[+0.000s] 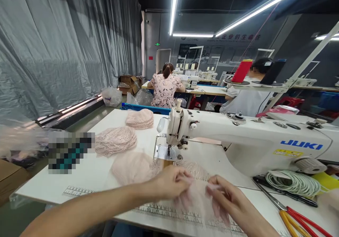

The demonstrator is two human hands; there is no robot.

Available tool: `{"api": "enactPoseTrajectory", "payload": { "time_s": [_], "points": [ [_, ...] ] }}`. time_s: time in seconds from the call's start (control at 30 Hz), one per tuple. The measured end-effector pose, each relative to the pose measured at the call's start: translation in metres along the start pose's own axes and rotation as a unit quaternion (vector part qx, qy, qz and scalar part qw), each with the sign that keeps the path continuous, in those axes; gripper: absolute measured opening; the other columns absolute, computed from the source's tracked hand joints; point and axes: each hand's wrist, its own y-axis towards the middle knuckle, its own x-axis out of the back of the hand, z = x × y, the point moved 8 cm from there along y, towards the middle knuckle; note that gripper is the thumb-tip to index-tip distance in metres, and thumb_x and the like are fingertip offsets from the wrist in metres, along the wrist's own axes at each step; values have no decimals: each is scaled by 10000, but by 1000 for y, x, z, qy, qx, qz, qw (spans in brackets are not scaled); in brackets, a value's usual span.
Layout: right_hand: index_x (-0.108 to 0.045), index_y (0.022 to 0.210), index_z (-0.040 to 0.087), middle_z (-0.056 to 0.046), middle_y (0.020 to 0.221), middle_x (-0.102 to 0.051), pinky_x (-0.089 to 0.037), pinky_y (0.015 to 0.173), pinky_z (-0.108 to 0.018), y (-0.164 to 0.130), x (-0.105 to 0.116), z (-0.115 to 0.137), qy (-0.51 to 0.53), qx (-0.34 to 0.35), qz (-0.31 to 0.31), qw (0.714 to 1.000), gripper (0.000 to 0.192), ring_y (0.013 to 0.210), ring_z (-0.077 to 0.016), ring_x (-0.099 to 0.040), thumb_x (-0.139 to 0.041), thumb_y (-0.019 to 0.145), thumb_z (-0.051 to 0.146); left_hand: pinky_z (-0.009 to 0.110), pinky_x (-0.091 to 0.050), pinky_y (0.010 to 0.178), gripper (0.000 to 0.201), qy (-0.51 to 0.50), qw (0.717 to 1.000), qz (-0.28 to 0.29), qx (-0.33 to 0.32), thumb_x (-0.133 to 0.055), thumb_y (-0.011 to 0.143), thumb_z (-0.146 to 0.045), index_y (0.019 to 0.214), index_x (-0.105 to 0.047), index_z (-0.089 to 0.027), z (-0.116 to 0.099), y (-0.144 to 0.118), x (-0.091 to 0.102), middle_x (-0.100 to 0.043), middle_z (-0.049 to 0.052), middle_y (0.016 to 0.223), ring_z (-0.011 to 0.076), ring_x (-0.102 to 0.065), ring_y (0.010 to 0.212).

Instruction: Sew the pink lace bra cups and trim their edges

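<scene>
A crinkled grey curtain (66,42) hangs at nine o'clock above the white table (87,175), whose near edge carries a printed ruler (164,212). Three heaps of pale pink lace sit on it: a domed stack (140,119) at eleven o'clock, a flatter openwork pile (115,140) nearer, and a soft rounded mound (134,167) just beside the left hand (169,182). That hand is closed, pinching the edge of a sheer, gauzy pink fabric piece (197,198) that lies at six o'clock on the table in front of the sewing machine (249,138). The right hand (231,200) grips the same piece from the other side, fingers curled into the thin mesh. The machine is smooth white enamel, its needle plate (165,153) shiny metal at twelve o'clock of the hands. At three o'clock lie a coil of white cord (292,182) and scissors (299,219) with red and yellow handles. Beyond, a person in a floral top (165,88) sits at another table.
</scene>
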Motion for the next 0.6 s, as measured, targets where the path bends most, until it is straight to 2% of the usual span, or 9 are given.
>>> {"api": "enactPoseTrajectory", "payload": {
  "time_s": [0.1,0.2,0.27,0.37,0.5,0.6],
  "points": [
    [-370,739,245,74,460,-416,-352,422,-228,40,28,-7,-72,2,-65,995,244,390,-126,-423,-296,874,433,186,-365,527,298,90,992,-84,-34,-398,800,-252,967,-599,-107,-15,46,29,-517,-43,603,119,-570,616],
    [-382,722,249,28,563,-521,-377,500,-264,61,35,-20,-150,22,-106,983,180,490,-160,-491,-359,844,379,221,-380,598,237,166,976,-126,-53,-413,740,-176,867,-607,-125,-12,72,43,-460,-62,617,163,-587,752],
    [-417,760,254,-1,646,-591,-381,509,-274,63,33,-30,-190,24,-121,974,177,535,-182,-537,-348,862,381,222,-396,598,169,206,968,-122,-71,-474,698,-123,813,-597,-138,-7,79,43,-479,-58,627,176,-593,753],
    [-435,867,260,-2,647,-619,-390,485,-272,59,33,-44,-230,12,-138,963,195,544,-201,-583,-299,895,398,229,-423,581,147,248,958,-105,-99,-555,665,-83,790,-580,-156,-2,85,39,-559,-15,674,197,-600,728],
    [-386,1070,253,14,645,-640,-410,482,-270,57,38,-51,-277,-9,-162,947,234,543,-202,-621,-274,903,372,266,-447,603,88,295,944,-90,-120,-512,749,-141,816,-568,-155,0,95,34,-585,15,702,214,-609,701],
    [-455,952,286,26,635,-660,-373,444,-263,61,43,-51,-315,-19,-160,935,185,528,-209,-628,-320,890,396,320,-455,664,148,327,934,-89,-117,-438,794,-149,879,-558,-130,-2,100,31,-581,32,741,241,-613,749]
  ]
}}
